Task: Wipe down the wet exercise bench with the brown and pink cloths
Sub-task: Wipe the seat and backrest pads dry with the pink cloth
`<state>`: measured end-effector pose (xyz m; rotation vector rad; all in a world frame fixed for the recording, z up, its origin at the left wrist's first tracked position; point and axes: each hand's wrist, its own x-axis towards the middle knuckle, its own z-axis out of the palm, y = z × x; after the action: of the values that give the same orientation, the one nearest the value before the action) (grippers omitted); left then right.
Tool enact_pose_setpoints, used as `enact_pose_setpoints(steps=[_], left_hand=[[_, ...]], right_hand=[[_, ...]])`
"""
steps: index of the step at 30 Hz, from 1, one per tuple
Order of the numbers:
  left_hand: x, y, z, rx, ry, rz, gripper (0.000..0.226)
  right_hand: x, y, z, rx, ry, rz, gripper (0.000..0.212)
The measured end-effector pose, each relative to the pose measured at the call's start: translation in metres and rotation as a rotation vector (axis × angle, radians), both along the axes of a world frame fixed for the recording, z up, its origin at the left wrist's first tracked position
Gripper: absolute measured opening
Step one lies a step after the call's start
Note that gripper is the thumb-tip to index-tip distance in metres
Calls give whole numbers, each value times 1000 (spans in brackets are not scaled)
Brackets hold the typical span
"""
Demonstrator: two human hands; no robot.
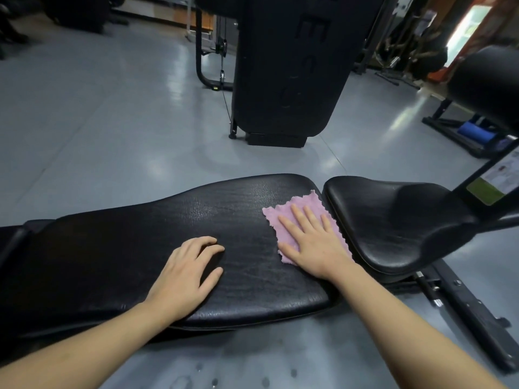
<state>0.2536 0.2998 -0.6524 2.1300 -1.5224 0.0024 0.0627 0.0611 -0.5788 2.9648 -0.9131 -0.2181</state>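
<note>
1. I am pressing my right hand (311, 242) flat on the pink cloth (297, 217), fingers straight and spread, palm down; the grip is released, holding the cloth by pressure alone, not by pinching.
2. The pink cloth is lying on the bench (168, 248), at the right end of the long pad, just beside the gap before the seat pad (393, 220).
3. My left hand (188, 273) is resting on the long pad, left of the cloth and apart from it, fingers loosely curled with the tips touching the vinyl, grasping nothing.
4. I am not seeing the brown cloth anywhere near the bench.
5. The cloth looks thin, soft and light, with a ragged edge; I am judging it will bunch or fold under a sliding palm unless pressure stays even.
6. The pad looks like slick, wrinkled vinyl, so the cloth should glide easily, more so where wet.
7. I am judging the best hold to be a flat palm over the cloth's middle, or pinching a corner to lift it.
8. Drops are showing on the floor (84, 136) in front of the bench.
</note>
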Motion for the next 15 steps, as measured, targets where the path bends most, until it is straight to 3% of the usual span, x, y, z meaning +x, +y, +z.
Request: enact_pose_setpoints(steps=[4,9,15], left_hand=[[1,0,-2,4,3,3,46],[2,-1,-4,2,1,9,46],[2,-1,-6,-5,-6,8,45]], right_hand=[[27,-23,2,-5,8,-13,89],[66,-55,1,-24,31,-29,69],[104,-76,6,-41,39,-19,67]])
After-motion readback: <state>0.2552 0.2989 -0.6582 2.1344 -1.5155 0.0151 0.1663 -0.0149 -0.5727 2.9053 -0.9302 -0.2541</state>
